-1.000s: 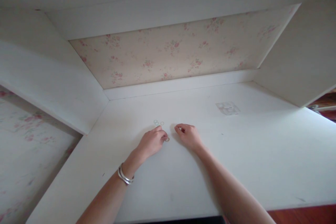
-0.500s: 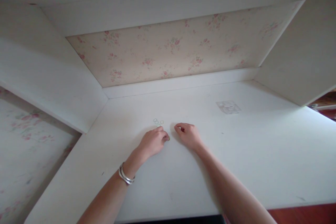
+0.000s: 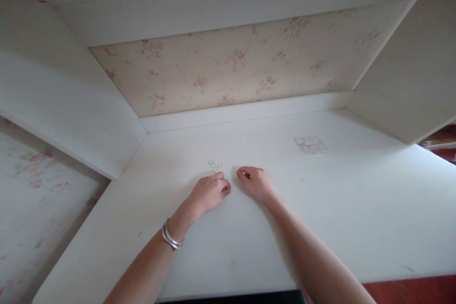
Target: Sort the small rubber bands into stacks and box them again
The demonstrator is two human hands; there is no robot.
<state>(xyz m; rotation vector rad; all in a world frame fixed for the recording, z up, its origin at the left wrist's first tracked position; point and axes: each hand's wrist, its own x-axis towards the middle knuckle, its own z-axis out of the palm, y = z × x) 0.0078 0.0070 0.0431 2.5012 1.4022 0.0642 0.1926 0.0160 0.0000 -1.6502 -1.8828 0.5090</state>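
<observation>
My left hand [image 3: 209, 193] rests on the white desk [image 3: 320, 218] with its fingers curled, the fingertips pressed over a small yellowish ring that is now hidden under them. A silver bracelet [image 3: 171, 237] sits on that wrist. My right hand [image 3: 255, 183] lies just to the right, fingers curled in and thumb against forefinger; nothing shows in it. A little cluster of small pale green rings [image 3: 214, 166] lies on the desk just beyond my left fingertips, apart from both hands.
A clear square patch [image 3: 309, 144] sits on the desk at the back right. A floral back panel [image 3: 242, 66] and white side walls [image 3: 71, 104] enclose the desk. The front edge runs close below my forearms, with red floor at the right.
My left fingertips have slid right and closed over the small yellowish ring, which was visible beside them before. My right hand has stayed still.
</observation>
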